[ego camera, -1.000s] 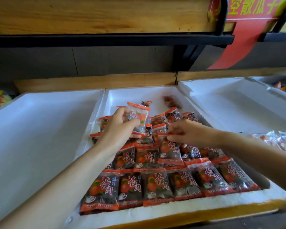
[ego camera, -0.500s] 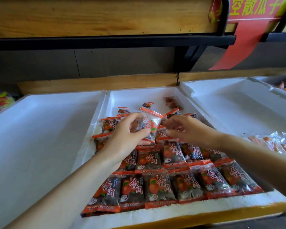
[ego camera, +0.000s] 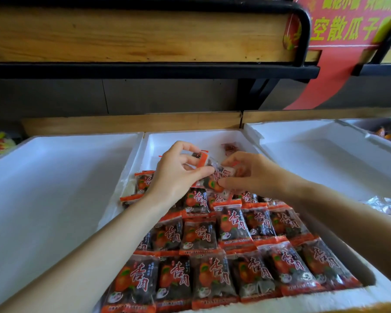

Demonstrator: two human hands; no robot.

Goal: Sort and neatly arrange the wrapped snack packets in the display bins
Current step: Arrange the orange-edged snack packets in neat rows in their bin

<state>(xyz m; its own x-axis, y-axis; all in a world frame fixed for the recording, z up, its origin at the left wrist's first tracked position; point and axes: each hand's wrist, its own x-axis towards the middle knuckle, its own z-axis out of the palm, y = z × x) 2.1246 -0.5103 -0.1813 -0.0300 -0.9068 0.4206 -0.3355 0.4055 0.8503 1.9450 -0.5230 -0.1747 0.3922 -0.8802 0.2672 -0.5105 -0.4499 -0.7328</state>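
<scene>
Two hands now meet on one wrapped packet [ego camera: 219, 173] at mid-frame. The left hand [ego camera: 174, 177], which held it up alone a second ago, pinches its orange end, and the right hand [ego camera: 257, 175], lifted off the rows, pinches the other side. The packet hangs just above the rear of the middle foam bin [ego camera: 190, 137], seemingly being squared for the next row. Finished rows [ego camera: 233, 229] fill the front. A wooden shelf [ego camera: 133, 35] and red banner [ego camera: 339, 64] hang above.
</scene>
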